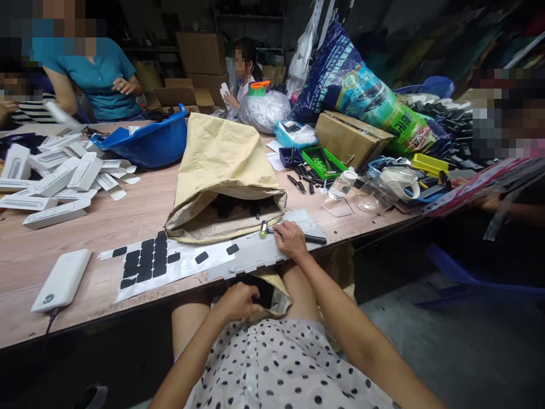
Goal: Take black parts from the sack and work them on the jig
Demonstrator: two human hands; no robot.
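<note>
My right hand (291, 240) is closed over the shaft of a small hammer (315, 240) at the table's front edge. The hammer's head, with a yellowish face, pokes out to the left of my fingers. Under it lies a flat grey board (249, 257). My left hand (239, 301) is above my lap with its fingers curled, at the mouth of a paper-like sack (281, 301) with a dark inside; what the fingers hold, if anything, is hidden. Beyond the board, a large tan sack (225, 150) lies with its mouth towards me and dark pieces inside.
A white sheet with black rounded stickers (145, 258) lies left of the board, near a white power bank (62, 281). White boxes (55, 176) and a blue basin (142, 142) stand further left. To the right are a green tray (323, 162) and a clear jug (374, 196). Other people sit around.
</note>
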